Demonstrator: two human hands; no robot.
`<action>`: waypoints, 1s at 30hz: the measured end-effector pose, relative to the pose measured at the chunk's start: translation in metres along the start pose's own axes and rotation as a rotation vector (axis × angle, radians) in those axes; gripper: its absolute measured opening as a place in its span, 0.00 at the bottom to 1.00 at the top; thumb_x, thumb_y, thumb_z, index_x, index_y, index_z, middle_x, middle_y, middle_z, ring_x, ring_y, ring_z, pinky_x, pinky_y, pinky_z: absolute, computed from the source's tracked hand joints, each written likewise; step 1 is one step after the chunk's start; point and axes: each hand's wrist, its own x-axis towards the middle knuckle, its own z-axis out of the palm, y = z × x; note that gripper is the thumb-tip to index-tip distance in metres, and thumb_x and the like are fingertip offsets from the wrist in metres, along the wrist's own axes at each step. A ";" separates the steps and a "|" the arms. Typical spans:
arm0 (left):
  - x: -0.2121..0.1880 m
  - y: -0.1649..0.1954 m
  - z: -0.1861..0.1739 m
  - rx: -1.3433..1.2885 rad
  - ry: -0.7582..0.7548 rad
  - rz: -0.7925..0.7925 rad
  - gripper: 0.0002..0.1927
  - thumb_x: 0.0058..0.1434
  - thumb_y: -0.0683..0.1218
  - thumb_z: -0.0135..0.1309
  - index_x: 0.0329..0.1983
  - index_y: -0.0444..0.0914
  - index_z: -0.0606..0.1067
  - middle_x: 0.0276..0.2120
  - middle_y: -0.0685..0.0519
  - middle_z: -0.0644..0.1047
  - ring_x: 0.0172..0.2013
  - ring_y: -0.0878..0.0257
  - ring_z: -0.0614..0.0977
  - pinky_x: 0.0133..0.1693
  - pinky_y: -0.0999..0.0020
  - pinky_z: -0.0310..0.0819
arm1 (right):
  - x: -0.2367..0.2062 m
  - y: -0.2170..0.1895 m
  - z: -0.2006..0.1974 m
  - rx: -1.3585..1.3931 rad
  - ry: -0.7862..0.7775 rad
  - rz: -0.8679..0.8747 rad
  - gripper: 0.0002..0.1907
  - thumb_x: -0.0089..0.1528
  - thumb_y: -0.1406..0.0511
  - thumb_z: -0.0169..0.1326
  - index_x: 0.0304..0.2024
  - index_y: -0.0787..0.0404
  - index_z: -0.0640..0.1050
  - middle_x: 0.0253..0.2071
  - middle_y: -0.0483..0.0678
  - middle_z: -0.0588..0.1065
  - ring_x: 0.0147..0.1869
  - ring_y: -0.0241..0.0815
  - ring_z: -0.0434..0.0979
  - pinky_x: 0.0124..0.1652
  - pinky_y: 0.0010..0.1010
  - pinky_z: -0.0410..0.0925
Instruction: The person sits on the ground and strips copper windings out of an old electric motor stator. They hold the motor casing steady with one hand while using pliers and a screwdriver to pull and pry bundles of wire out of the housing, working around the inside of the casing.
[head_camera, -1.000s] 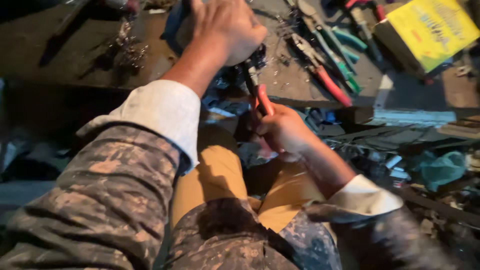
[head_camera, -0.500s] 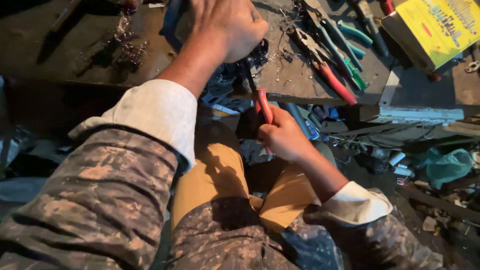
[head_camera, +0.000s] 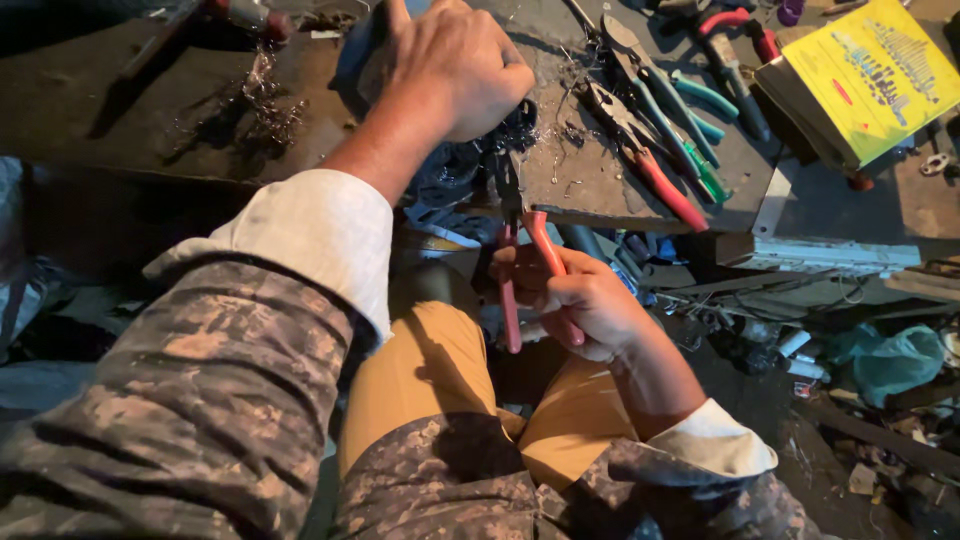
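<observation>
Two bare hands are working at the edge of a scuffed dark metal workbench (head_camera: 600, 190). The left hand (head_camera: 455, 65) is arching knuckles-up, clamping down on a dark rounded part (head_camera: 505, 130) that is mostly hidden beneath it. The right hand (head_camera: 585, 300) is curling around the red-handled steel pliers (head_camera: 515, 255), whose handles are standing spread while the nose is pointing up into that part; what the nose is biting is too dark to make out
</observation>
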 end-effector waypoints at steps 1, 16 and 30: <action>0.000 0.001 0.000 -0.004 -0.006 -0.003 0.12 0.50 0.57 0.53 0.27 0.51 0.86 0.36 0.43 0.82 0.50 0.46 0.78 0.60 0.29 0.39 | -0.001 0.000 -0.002 -0.011 -0.008 0.000 0.38 0.50 0.76 0.47 0.66 0.75 0.69 0.57 0.58 0.76 0.43 0.40 0.76 0.28 0.21 0.69; 0.002 0.004 -0.002 -0.012 -0.049 -0.037 0.14 0.49 0.55 0.52 0.32 0.53 0.87 0.40 0.42 0.82 0.55 0.47 0.75 0.64 0.26 0.30 | 0.020 -0.014 0.006 0.007 0.036 -0.002 0.37 0.47 0.77 0.44 0.63 0.70 0.69 0.51 0.65 0.76 0.30 0.42 0.74 0.22 0.28 0.69; 0.003 0.004 0.007 -0.013 0.001 -0.068 0.12 0.47 0.54 0.53 0.25 0.49 0.86 0.39 0.44 0.82 0.54 0.47 0.76 0.62 0.25 0.27 | 0.064 0.039 0.075 0.233 0.167 -0.107 0.17 0.53 0.76 0.43 0.45 0.64 0.67 0.34 0.62 0.76 0.28 0.57 0.79 0.25 0.41 0.72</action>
